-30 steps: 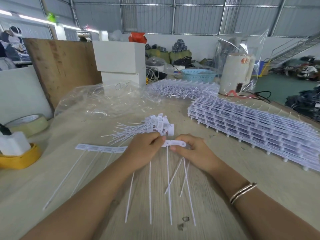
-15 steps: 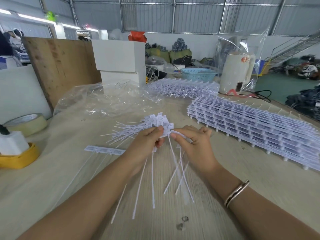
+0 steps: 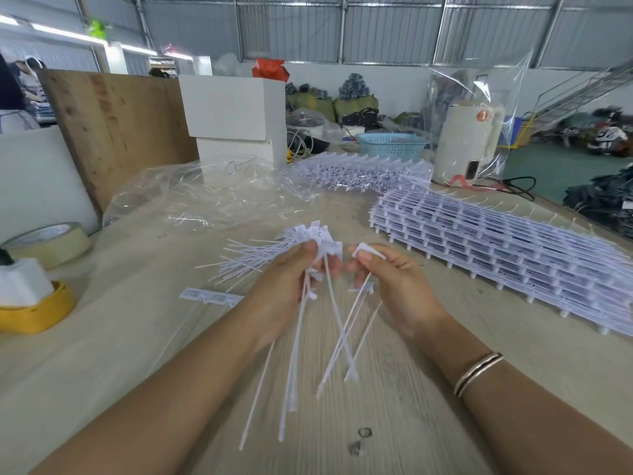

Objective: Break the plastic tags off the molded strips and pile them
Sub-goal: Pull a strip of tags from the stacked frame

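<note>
My left hand [image 3: 286, 286] holds a few white plastic tags [image 3: 298, 344] by their flat heads, their long thin tails hanging toward me. My right hand [image 3: 394, 286] pinches other tags [image 3: 356, 317] the same way, a small gap apart from the left. Just beyond my hands lies a pile of loose tags [image 3: 270, 248], heads to the right, tails fanned left. A short strip of joined tags [image 3: 210, 298] lies flat to the left. A thick stack of molded strips [image 3: 507, 248] fills the table's right side.
Crumpled clear plastic bag [image 3: 212, 197] lies beyond the pile, more strips [image 3: 359, 171] behind it. Tape roll [image 3: 48, 243] and a yellow dish [image 3: 37, 311] with white foam sit at the left edge. White boxes [image 3: 236, 111], blue basket [image 3: 390, 144] and a white appliance [image 3: 466, 145] stand at the back.
Both hands have lifted off the table and pulled apart. The single strip held between them has split into separate tags, some in each hand, tails now dangling.
</note>
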